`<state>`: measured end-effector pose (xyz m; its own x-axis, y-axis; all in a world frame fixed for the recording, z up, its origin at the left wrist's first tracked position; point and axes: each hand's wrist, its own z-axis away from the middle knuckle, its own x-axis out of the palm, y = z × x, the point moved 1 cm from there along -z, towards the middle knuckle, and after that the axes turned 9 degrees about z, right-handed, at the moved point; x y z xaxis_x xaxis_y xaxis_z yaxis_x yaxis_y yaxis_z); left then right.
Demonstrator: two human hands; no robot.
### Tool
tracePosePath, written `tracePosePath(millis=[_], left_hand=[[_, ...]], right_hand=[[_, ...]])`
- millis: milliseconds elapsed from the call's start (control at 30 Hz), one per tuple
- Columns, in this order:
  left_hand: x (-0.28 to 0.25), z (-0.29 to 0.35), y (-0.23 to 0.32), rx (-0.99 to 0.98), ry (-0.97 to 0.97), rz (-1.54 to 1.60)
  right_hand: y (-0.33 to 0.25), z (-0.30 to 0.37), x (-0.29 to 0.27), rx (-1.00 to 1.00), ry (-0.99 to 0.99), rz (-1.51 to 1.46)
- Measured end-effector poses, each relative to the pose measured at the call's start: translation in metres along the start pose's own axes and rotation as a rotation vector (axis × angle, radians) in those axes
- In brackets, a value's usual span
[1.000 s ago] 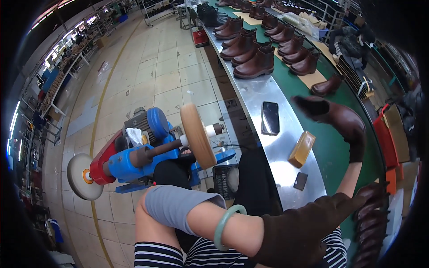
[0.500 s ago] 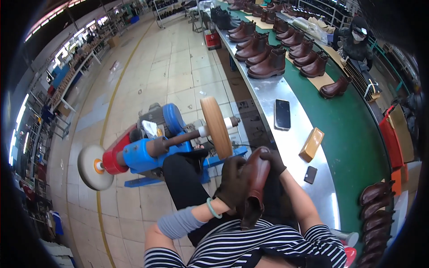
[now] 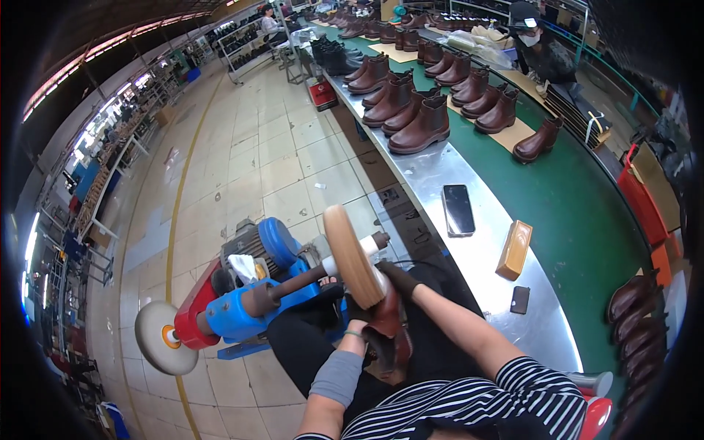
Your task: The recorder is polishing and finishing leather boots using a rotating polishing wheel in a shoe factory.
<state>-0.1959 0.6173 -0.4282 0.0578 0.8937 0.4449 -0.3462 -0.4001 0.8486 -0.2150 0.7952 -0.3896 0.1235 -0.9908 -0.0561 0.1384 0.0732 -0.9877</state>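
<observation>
A reddish-brown ankle boot (image 3: 387,320) is held between my two hands, its opening toward me and its front up against a tan buffing wheel (image 3: 349,253). My right hand (image 3: 398,279), in a dark glove, grips the boot on its right side near the toe. My left hand (image 3: 357,314), also gloved, holds it from the left; the wheel hides most of those fingers. The wheel sits on the shaft of a blue and red polishing machine (image 3: 233,312), which carries a pale round wheel (image 3: 163,339) at its other end.
On the metal bench edge (image 3: 480,282) to my right lie a phone (image 3: 458,210), a yellow-brown block (image 3: 515,251) and a small dark flat piece (image 3: 519,300). Brown boots (image 3: 418,126) stand in rows on the green belt (image 3: 557,220). A person (image 3: 539,55) is beyond it.
My hands have brought the boot leftward to the wheel; before, it was held upright to the right of it. The head view has shifted, so the bench and machine appear lower.
</observation>
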Motion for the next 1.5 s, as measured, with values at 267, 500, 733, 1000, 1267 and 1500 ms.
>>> tracePosePath(millis=[267, 500, 733, 1000, 1267, 1500], left_hand=[[-0.008, 0.029, -0.052, -0.177, 0.047, 0.413], [-0.032, 0.000, -0.027, -0.172, 0.026, 0.436], [-0.006, 0.037, -0.038, -0.238, 0.054, 0.428], [-0.001, 0.054, -0.025, -0.279, 0.027, 0.426], [0.005, 0.018, -0.033, -0.279, 0.047, 0.412], [0.038, 0.075, 0.013, -0.282, -0.053, 0.503]], right_hand=[[-0.018, 0.039, -0.015, 0.439, -0.387, -0.885], [-0.004, -0.001, 0.024, 0.277, 0.017, -0.327], [-0.024, 0.036, -0.014, 0.351, -0.143, -0.896], [-0.039, 0.031, 0.015, 0.570, -0.280, -0.641], [-0.027, 0.021, -0.005, 0.316, 0.068, -0.455], [-0.033, 0.043, 0.013, 0.434, -0.199, -0.443]])
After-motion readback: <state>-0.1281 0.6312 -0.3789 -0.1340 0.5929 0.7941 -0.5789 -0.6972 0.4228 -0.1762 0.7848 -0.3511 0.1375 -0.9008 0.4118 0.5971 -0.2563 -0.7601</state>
